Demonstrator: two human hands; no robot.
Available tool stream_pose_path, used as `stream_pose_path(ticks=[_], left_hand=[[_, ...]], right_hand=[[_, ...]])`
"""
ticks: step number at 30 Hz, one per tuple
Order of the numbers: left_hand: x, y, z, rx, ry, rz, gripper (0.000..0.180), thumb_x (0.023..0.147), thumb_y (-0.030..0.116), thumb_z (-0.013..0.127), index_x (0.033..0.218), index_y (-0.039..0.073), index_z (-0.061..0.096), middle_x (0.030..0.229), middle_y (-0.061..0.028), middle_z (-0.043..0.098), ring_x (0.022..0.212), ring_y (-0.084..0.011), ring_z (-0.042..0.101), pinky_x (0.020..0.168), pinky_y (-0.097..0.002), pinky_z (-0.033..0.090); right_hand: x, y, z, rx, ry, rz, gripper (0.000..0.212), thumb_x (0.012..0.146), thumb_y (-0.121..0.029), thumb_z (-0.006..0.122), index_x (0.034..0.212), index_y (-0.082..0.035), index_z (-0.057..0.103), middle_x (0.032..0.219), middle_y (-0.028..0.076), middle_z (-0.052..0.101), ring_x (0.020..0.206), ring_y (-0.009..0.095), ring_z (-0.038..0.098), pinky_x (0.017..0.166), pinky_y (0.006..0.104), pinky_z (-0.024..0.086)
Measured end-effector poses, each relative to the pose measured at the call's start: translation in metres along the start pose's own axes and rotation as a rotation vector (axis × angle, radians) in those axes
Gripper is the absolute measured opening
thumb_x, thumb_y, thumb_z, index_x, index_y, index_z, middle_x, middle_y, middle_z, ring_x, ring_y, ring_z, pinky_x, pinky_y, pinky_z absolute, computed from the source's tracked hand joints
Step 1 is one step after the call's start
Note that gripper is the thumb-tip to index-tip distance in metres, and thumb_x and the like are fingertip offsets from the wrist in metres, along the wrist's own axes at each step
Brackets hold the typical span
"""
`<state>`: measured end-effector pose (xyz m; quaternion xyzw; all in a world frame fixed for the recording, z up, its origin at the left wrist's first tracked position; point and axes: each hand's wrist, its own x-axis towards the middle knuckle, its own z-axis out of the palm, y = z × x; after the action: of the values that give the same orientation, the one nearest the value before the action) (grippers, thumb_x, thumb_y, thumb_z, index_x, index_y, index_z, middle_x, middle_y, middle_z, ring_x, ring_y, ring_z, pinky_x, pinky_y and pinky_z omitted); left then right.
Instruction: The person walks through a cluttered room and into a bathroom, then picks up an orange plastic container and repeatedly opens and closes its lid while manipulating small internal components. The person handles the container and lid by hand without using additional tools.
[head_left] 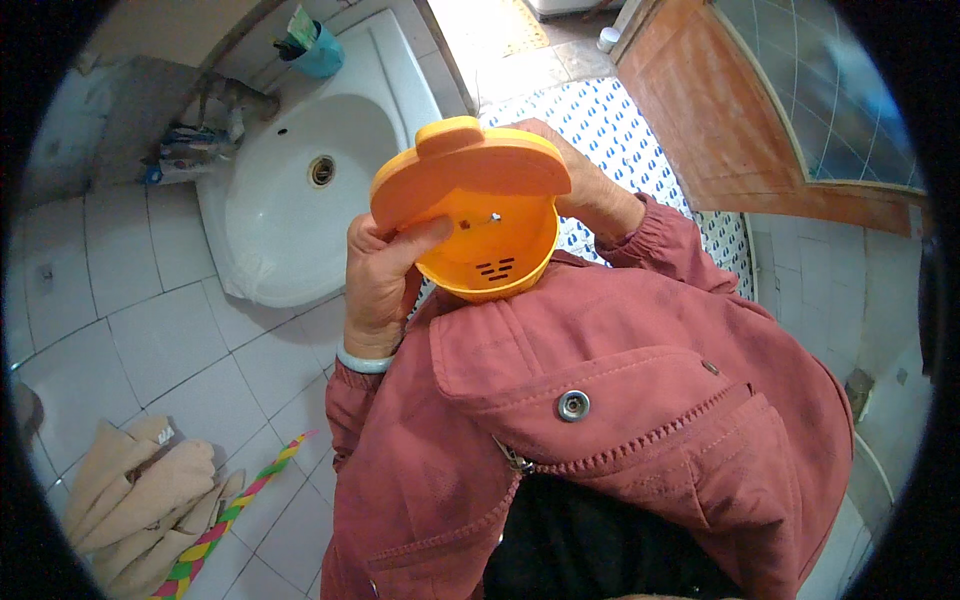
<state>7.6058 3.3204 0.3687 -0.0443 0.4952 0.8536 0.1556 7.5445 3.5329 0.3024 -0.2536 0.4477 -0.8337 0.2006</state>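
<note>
1. the left hand (382, 272) grips the near left side of an orange plastic container (487, 245), thumb pressed on its wall.
2. the right hand (590, 190) wraps around the far right side of the container, fingers mostly hidden behind it.
3. the container is held up close in front of the chest, tilted, with its hinged lid (468, 165) raised and small slots showing inside.
4. a white washbasin (290, 200) sits beyond on the left, with a teal cup (320, 55) on its rim.
5. beige cloth (140, 490) and a striped rope (240, 505) lie on the white tiled floor (150, 340).
</note>
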Motion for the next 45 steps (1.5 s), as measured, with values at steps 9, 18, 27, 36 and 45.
stream_pose_path(ticks=[9,18,27,36,45], left_hand=[[-0.004,0.000,0.001,-0.017,0.007,-0.001,0.028,0.081,-0.009,0.066,0.109,-0.004,0.068,0.104,-0.0079,0.070,0.095,-0.0154,0.066,0.087,-0.0291,0.051],[0.005,0.000,-0.029,-0.472,-0.386,-0.005,0.039,0.087,0.006,0.055,0.122,-0.012,0.054,0.123,-0.0184,0.061,0.109,-0.0282,0.061,0.099,-0.0369,0.046],[0.007,0.003,-0.026,-0.197,-0.267,-0.070,0.047,0.089,0.022,0.071,0.123,-0.004,0.054,0.113,-0.0113,0.064,0.100,-0.0159,0.064,0.084,-0.0287,0.054],[0.005,0.007,-0.018,-0.198,-0.231,-0.180,0.052,0.089,0.023,0.071,0.129,-0.003,0.050,0.116,-0.0125,0.062,0.106,-0.0172,0.063,0.091,-0.0294,0.052],[0.005,0.010,-0.030,-0.188,-0.238,-0.172,0.038,0.090,0.020,0.069,0.119,-0.002,0.057,0.108,-0.0077,0.066,0.097,-0.0141,0.065,0.083,-0.0247,0.053]], right_hand=[[-0.001,-0.001,0.011,-0.053,0.117,0.071,0.032,0.090,-0.027,0.071,0.107,0.000,0.071,0.095,0.007,0.071,0.083,0.012,0.065,0.073,0.0251,0.055],[-0.007,-0.008,0.016,-0.044,0.089,-0.027,0.029,0.090,-0.023,0.071,0.106,0.000,0.069,0.097,0.007,0.070,0.083,0.011,0.063,0.072,0.0237,0.053],[0.001,-0.012,0.024,-0.225,0.011,0.126,0.034,0.094,-0.036,0.065,0.093,-0.002,0.068,0.077,0.000,0.062,0.070,0.007,0.056,0.062,0.0206,0.047],[0.002,-0.019,0.027,-0.322,0.048,0.142,0.041,0.098,-0.042,0.055,0.086,-0.005,0.066,0.069,-0.002,0.057,0.063,0.006,0.053,0.054,0.0210,0.042],[0.006,-0.019,0.033,-0.372,0.035,0.131,0.040,0.099,-0.040,0.055,0.088,-0.003,0.067,0.068,-0.001,0.056,0.063,0.006,0.052,0.053,0.0227,0.042]])
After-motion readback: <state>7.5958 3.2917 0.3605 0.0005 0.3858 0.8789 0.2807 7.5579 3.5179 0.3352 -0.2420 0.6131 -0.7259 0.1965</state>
